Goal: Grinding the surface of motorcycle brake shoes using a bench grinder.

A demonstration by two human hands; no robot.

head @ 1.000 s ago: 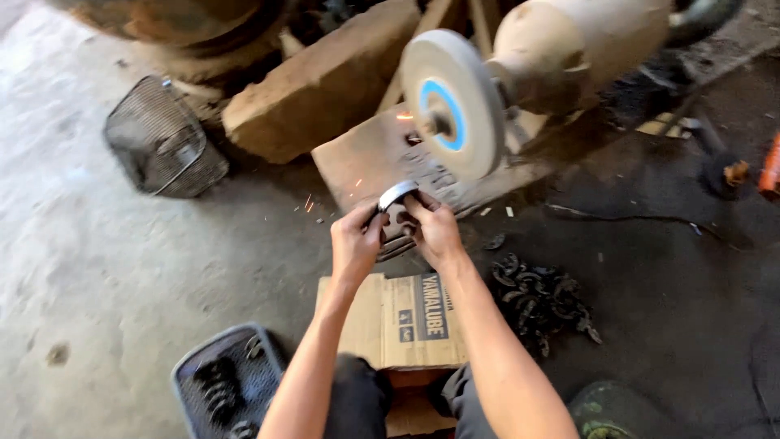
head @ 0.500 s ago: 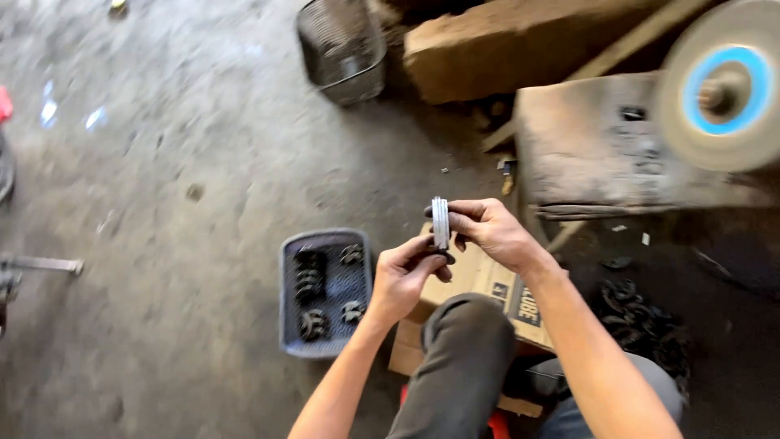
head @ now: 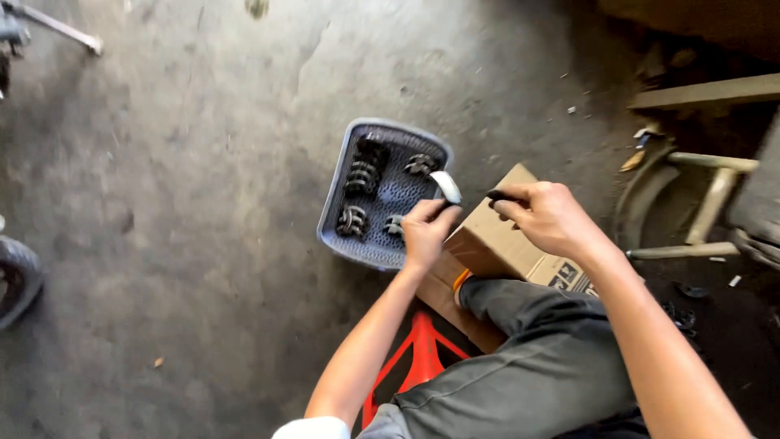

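Half a second ago both your hands held the metal ring (head: 445, 186) up in front of you; now your left hand (head: 426, 232) alone carries it, out over the near edge of the grey plastic basket (head: 337, 195). Its fingers are pinching the ring, which shows as a pale, blurred curve just above the knuckles. Your right hand (head: 548, 218) has come away and hovers over the cardboard box (head: 496, 244), fingers curled; something small and dark sits at their tips, but I cannot tell what, or whether it is gripped.

Inside the basket lie several dark ribbed metal pieces (head: 363, 167). The box stands just right of the basket, against your knee. A red frame (head: 418, 358) shows below the basket on the concrete floor (head: 162, 244).
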